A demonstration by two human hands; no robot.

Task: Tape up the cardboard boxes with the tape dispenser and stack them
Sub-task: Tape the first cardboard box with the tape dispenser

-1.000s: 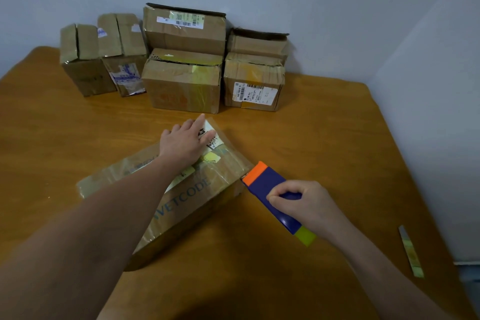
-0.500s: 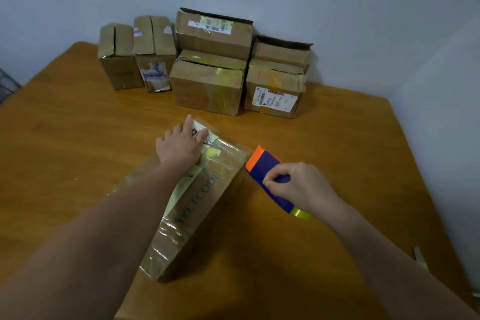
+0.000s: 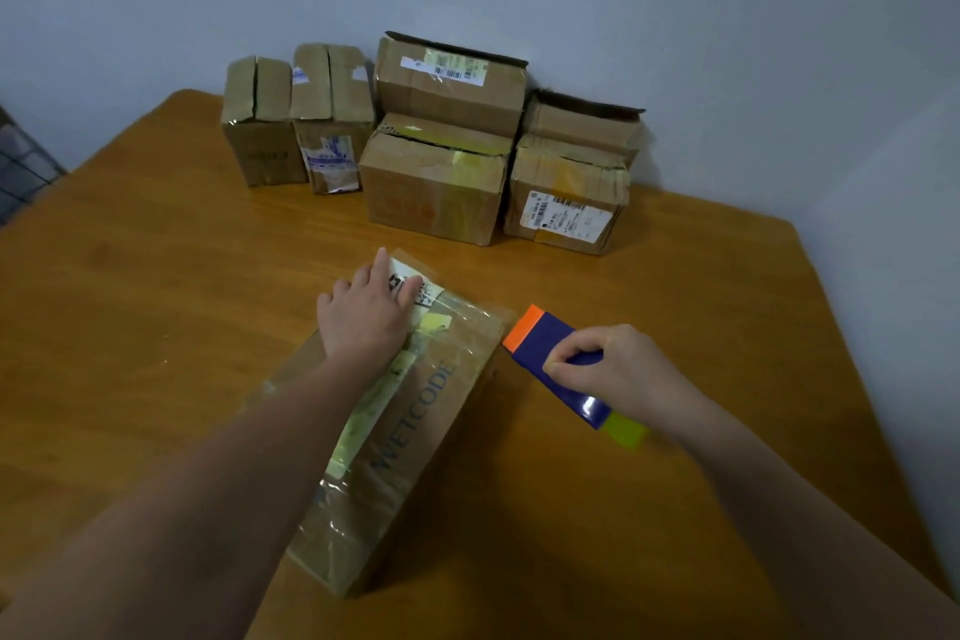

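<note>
Fingers [image 3: 576,346] gripping tape dispenser [image 3: 563,369] — orange tip touching box [image 3: 415,426] edge, left hand [image 3: 366,314] flat on top

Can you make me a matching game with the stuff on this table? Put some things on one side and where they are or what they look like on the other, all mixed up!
Things:
1. left hand
2. right hand
3. WETCODE box
4. box with the barcode label on its front

Places and states:
A. lying on the table close to the person, wrapped in clear tape
B. holding the blue, orange and yellow tape dispenser
C. at the back by the wall, with another box on top of it
D. pressed flat on top of a box

Pairs: 1-D, 2-B, 3-A, 4-C
</note>
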